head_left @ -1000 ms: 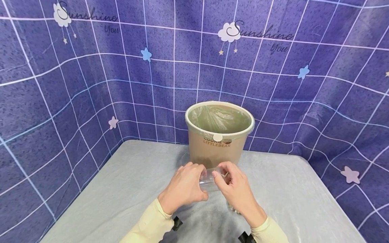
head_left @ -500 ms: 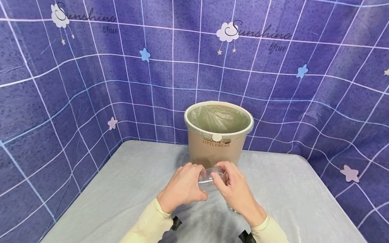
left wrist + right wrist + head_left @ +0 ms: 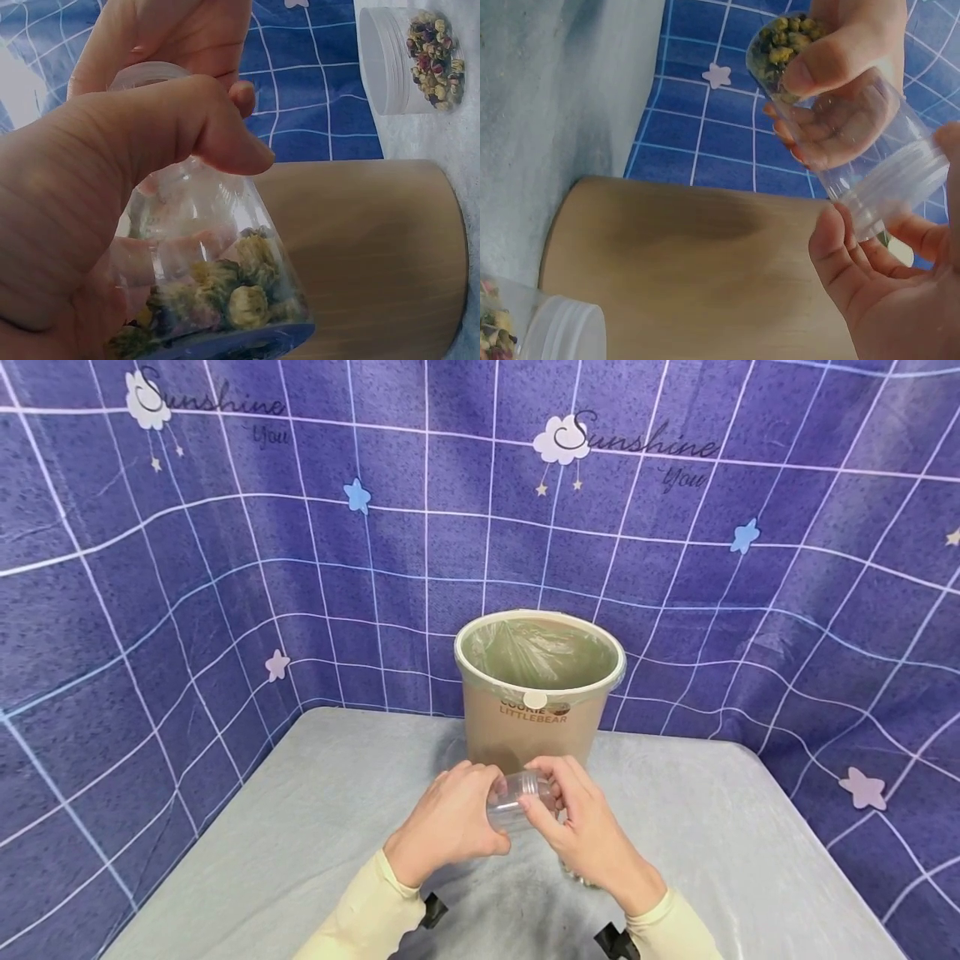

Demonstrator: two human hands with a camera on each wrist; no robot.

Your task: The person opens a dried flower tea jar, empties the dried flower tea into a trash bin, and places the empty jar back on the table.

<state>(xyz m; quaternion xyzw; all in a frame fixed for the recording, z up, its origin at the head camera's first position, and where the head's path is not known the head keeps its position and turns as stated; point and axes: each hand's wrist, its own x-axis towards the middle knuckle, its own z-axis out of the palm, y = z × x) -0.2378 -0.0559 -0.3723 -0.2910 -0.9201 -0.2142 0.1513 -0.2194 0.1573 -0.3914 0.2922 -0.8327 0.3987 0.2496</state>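
A clear plastic jar (image 3: pixel 504 806) is held on its side in front of the bin, with dried yellow-green flower buds (image 3: pixel 247 300) gathered at its base end. My left hand (image 3: pixel 448 820) grips the jar round its body, thumb along the near side. At the ribbed end of the jar (image 3: pixel 900 187), my right hand (image 3: pixel 588 831) has its thumb and fingertips around the rim. Behind the right wrist, a second clear jar (image 3: pixel 386 60) stands on the table, holding mixed buds; the head view shows only its lower edge.
A beige bin (image 3: pixel 487 731) lined with a thin plastic bag stands at the back of the table. Grey cloth (image 3: pixel 337 793) covers the tabletop. A blue gridded curtain (image 3: pixel 405 568) hangs behind and along both sides.
The right hand has turned slightly at the jar's end, and more of the ribbed end shows between the hands. The left hand keeps its grip, shifting a little to the left.
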